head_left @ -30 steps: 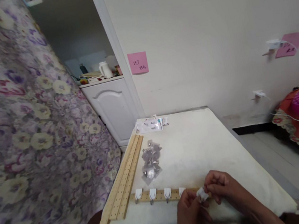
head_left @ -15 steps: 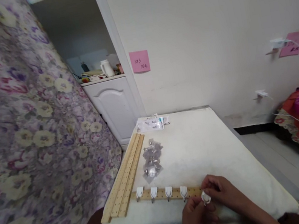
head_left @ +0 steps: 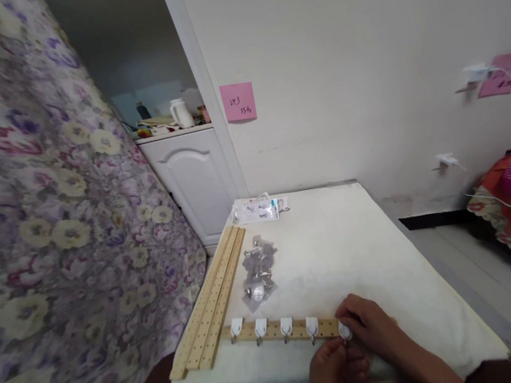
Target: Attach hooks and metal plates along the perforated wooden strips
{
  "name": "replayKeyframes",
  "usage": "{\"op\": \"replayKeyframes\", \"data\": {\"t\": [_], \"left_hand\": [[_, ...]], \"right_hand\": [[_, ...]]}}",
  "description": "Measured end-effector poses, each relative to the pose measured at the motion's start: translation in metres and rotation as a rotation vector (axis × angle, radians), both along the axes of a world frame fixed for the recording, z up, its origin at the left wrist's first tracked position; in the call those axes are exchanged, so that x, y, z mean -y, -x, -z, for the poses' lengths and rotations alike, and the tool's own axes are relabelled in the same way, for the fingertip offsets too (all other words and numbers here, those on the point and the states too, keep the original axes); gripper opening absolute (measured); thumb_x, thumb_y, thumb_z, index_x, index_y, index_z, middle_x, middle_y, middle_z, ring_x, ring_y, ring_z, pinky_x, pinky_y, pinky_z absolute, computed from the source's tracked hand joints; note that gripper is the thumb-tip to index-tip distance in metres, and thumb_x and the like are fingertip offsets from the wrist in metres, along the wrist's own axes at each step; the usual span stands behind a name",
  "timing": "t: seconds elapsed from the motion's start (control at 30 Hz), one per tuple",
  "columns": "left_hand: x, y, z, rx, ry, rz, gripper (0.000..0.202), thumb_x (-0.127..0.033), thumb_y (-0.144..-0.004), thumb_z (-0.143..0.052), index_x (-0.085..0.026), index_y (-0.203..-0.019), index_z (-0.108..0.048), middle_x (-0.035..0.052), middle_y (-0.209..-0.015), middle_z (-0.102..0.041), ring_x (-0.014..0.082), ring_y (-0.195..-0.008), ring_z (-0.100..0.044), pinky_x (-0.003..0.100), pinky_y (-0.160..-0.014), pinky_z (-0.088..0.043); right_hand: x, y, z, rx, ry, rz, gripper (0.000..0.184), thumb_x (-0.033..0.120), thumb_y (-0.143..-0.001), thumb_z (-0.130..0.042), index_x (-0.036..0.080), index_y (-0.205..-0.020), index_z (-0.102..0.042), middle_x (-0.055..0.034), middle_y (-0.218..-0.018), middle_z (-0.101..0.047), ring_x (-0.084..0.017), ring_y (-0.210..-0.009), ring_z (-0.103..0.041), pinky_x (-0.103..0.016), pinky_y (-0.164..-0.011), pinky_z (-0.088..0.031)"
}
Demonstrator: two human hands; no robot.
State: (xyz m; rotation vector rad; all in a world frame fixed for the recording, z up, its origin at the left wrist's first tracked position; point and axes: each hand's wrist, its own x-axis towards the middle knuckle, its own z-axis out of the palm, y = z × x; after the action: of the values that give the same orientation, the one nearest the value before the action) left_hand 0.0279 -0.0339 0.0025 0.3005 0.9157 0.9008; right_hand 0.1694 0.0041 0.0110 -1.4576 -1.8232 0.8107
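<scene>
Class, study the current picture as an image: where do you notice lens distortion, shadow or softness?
Head view: the flowered curtain looks stretched toward the left edge; head view: the shelf recess is dim; head view: the white hook between the left hand and right hand looks too soft for fine detail.

White hooks (head_left: 286, 326): smooth plastic-looking bodies, tips of grey metal; perforated strip (head_left: 326, 328) beneath, pale bare wood, matt; stacked strips (head_left: 204, 331), same wood and finish; small sachets (head_left: 259, 268), thin clear plastic film, glossy and crinkled; flat packet (head_left: 255, 212), shiny clear plastic with printing; worktop cover (head_left: 342, 242), cream cloth, matt, slightly rumpled; curtain (head_left: 78, 273), printed cloth, soft folds; pink note (head_left: 238, 101), matt paper; cabinet door (head_left: 194, 175), smooth white finish, moulded panel; wall (head_left: 341, 59), matt, faintly scuffed.
</scene>
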Motion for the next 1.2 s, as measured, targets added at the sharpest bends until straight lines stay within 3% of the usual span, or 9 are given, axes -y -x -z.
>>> {"op": "replayKeyframes", "data": {"t": [0.4,1.2], "left_hand": [[-0.002,-0.003,0.005,-0.039,-0.016,-0.007,0.035,-0.028,-0.051,-0.078,-0.016,-0.075,-0.055,0.0031,-0.064,-0.068,0.0129,-0.055,-0.062,0.023,-0.056,-0.041],[-0.004,-0.004,0.009,-0.031,-0.006,-0.015,0.032,-0.025,-0.053,-0.074,-0.018,-0.075,-0.052,0.0016,-0.063,-0.070,0.0133,-0.060,-0.065,0.024,-0.061,-0.043]], "right_hand": [[-0.008,0.004,0.006,0.089,-0.062,-0.018,0.014,0.018,-0.082,-0.045,0.019,-0.078,-0.058,-0.0016,-0.078,-0.058,-0.015,-0.073,-0.055,-0.026,-0.068,-0.040],[-0.005,0.006,0.003,0.173,0.040,0.047,0.009,0.019,-0.076,-0.049,0.021,-0.077,-0.057,0.0004,-0.077,-0.058,-0.014,-0.073,-0.055,-0.024,-0.066,-0.038]]}}
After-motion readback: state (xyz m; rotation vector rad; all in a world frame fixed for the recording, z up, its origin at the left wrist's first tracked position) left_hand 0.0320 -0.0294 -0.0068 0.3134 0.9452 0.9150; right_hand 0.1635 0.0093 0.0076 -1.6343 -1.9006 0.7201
